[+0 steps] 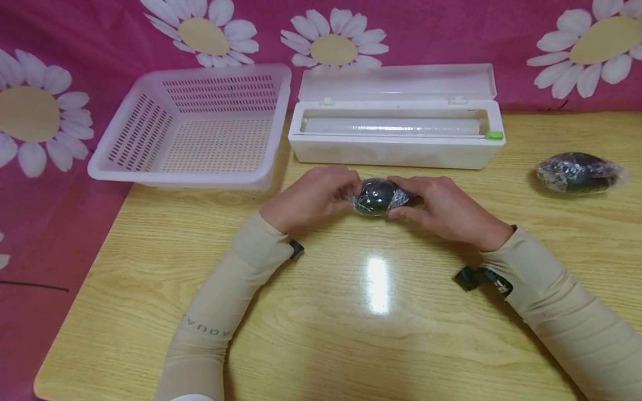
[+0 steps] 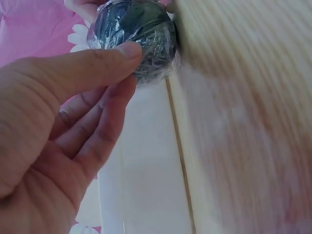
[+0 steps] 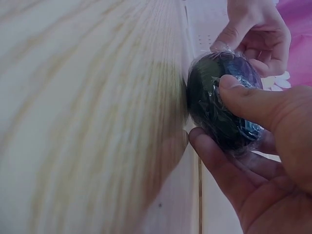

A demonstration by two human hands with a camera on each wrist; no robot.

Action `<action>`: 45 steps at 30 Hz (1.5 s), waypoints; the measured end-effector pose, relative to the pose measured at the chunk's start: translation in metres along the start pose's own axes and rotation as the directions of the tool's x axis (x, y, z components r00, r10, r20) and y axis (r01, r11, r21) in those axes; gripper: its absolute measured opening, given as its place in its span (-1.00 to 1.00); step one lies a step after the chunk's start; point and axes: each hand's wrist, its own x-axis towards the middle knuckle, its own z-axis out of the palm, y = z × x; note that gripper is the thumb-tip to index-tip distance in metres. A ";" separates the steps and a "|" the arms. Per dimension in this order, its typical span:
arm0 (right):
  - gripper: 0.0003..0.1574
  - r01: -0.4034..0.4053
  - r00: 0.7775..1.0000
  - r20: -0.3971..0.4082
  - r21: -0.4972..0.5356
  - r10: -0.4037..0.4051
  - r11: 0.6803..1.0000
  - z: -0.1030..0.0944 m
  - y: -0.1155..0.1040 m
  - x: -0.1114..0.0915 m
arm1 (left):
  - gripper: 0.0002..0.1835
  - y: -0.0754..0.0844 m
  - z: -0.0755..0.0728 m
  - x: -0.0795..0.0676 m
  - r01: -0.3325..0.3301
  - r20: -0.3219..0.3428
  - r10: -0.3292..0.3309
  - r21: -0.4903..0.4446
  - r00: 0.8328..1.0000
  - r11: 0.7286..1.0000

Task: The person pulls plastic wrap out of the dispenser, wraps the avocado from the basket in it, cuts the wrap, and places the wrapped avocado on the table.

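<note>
Between both hands, just above or on the table, is a dark green, egg-shaped fruit that looks like an avocado [image 1: 377, 196], wrapped in shiny cling film. My left hand [image 1: 317, 192] pinches the film at its left end between thumb and forefinger; the left wrist view shows this thumb [image 2: 100, 66] close up. From the other side my right hand [image 1: 441, 209] grips the right end. In the right wrist view, that thumb [image 3: 253, 100] lies across the wrapped avocado [image 3: 214, 92], with fingers curled underneath.
Behind the hands stands a white cling film dispenser [image 1: 396, 153], lid raised, roll [image 1: 391, 126] inside, green cutter tab [image 1: 494, 135] at right. A white slotted basket [image 1: 185, 178] sits at back left. Another wrapped dark fruit [image 1: 577, 174] lies at right on the wooden table [image 1: 351, 345].
</note>
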 end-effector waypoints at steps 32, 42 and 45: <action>-0.19 0.013 1.000 0.021 -0.033 -0.012 0.999 -0.002 -0.001 -0.001 | -0.57 0.008 -0.006 -0.003 0.090 0.033 -0.091 0.023 0.995 0.996; -0.17 0.026 1.000 0.007 -0.026 -0.026 0.999 -0.001 0.001 -0.001 | -0.58 0.009 0.000 -0.001 0.082 -0.010 -0.082 0.013 0.997 0.997; -0.18 0.021 1.000 -0.010 -0.021 -0.022 1.000 0.000 0.002 -0.002 | -0.59 0.008 0.003 0.001 0.091 -0.011 -0.092 -0.020 0.996 0.996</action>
